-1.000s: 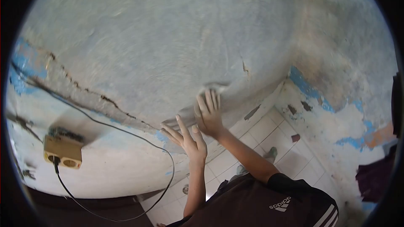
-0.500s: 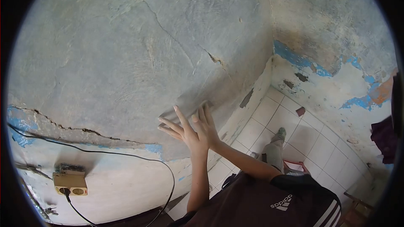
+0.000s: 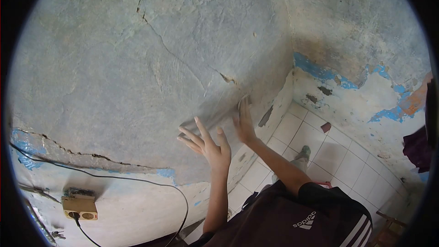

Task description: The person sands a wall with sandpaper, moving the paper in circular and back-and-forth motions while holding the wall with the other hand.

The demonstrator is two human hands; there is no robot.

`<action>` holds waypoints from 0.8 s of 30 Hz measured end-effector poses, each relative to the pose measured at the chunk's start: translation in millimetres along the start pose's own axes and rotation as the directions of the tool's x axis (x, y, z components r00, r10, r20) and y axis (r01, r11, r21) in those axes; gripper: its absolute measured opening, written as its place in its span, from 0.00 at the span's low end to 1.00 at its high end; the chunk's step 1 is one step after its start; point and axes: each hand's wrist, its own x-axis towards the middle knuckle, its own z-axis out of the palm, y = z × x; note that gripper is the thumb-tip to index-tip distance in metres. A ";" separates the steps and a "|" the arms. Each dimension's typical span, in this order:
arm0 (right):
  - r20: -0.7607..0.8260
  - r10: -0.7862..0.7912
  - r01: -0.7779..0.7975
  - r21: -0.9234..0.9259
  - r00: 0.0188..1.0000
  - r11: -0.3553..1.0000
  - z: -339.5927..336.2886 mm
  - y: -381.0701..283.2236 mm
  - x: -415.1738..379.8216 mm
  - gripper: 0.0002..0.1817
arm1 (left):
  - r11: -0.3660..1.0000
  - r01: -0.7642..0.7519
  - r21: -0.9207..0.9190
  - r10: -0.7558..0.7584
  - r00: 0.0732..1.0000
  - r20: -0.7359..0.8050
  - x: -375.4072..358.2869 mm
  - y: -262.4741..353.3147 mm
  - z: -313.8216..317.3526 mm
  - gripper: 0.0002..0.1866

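Both my hands are at the grey plastered wall (image 3: 109,82). My left hand (image 3: 209,148) has its fingers spread, the tips at the wall and nothing held. To its right and a little higher, my right hand (image 3: 245,123) presses against the plaster, its fingers straight and close together. A thin pale edge shows by the right fingertips; what it belongs to is too small to make out. Above my right hand, a crack (image 3: 227,78) with a chipped spot runs through the plaster.
A double socket (image 3: 79,208) with a plug and a black cable (image 3: 137,180) is at the lower left. Peeling blue paint (image 3: 322,69) marks the adjoining wall. A reddish-brown piece (image 3: 325,127) lies on the white tiles (image 3: 286,126). Dark cloth (image 3: 417,150) hangs at the right.
My right hand has slid up and to the right along the wall, away from my left hand. My left hand stays spread in nearly the same place. The view has shifted slightly.
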 end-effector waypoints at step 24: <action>-0.055 -0.437 0.427 -0.139 0.898 0.894 -141.6 -30.0 245.7 0.35 | 0.993 0.115 -0.020 -0.116 0.970 -0.214 94.8 115.5 103.7 0.39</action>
